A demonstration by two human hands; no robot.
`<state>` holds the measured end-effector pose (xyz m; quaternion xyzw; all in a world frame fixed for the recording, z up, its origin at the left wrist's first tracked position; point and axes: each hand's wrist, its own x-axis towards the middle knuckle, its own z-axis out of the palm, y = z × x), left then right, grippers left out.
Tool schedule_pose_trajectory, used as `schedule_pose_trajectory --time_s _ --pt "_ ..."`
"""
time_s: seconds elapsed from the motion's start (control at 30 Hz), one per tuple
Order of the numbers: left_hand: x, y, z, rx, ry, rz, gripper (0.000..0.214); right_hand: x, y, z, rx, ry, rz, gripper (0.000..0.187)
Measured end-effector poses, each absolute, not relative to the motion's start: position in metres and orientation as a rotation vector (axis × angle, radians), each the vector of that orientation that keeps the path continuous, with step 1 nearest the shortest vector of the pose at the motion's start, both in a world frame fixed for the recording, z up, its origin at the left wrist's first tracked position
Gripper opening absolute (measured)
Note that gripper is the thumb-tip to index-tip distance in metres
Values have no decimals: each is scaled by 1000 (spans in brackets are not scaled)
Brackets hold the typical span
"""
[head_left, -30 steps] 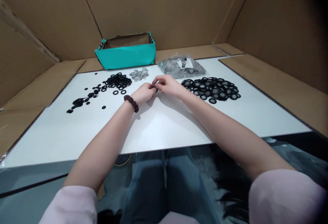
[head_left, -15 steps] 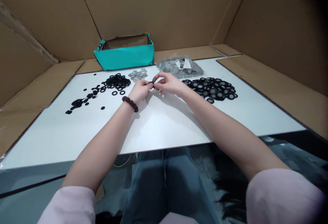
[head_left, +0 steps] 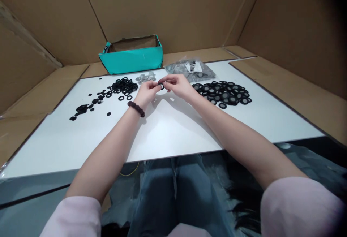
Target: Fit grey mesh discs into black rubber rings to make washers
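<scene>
Between the fingertips of both hands is a small black ring (head_left: 162, 86) with a pale centre, raised over the white tabletop. My left hand (head_left: 148, 93), with a dark scrunchie (head_left: 136, 108) on its wrist, pinches the ring's left side. From the other side my right hand (head_left: 179, 86) grips it with thumb and fingers. Left of the hands lies a heap of plain black rings (head_left: 123, 86). Just behind my left hand is a small pile of grey discs (head_left: 145, 77). Black rings with grey centres (head_left: 225, 94) are heaped to the right.
A turquoise open box (head_left: 132, 60) stands at the back left. Beside it lies a clear plastic bag (head_left: 189, 70) full of grey pieces. Small black discs (head_left: 82, 109) are scattered on the left of the white tabletop (head_left: 168, 136). Cardboard walls (head_left: 189, 13) surround the table.
The ring has tilted, so its pale centre now faces me. Both hands have shifted slightly, with the right fingers reaching further over the ring.
</scene>
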<state>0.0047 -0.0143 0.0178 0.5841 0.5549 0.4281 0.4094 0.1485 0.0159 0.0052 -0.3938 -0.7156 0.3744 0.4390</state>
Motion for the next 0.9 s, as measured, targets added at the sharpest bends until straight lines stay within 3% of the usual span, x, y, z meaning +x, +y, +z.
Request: schedule_pose_trajectory --time_s 0.2,0.6,0.9 --pt "9 -12 15 1495 1386 1079 21 145 16 0 -944 -1795 885 14" --pt "6 -18 22 1505 1228 843 10 149 8 18 -1039 -1984 841 15" --pt "18 -5 36 1256 1380 1035 13 144 9 15 -979 -1659 989 22"
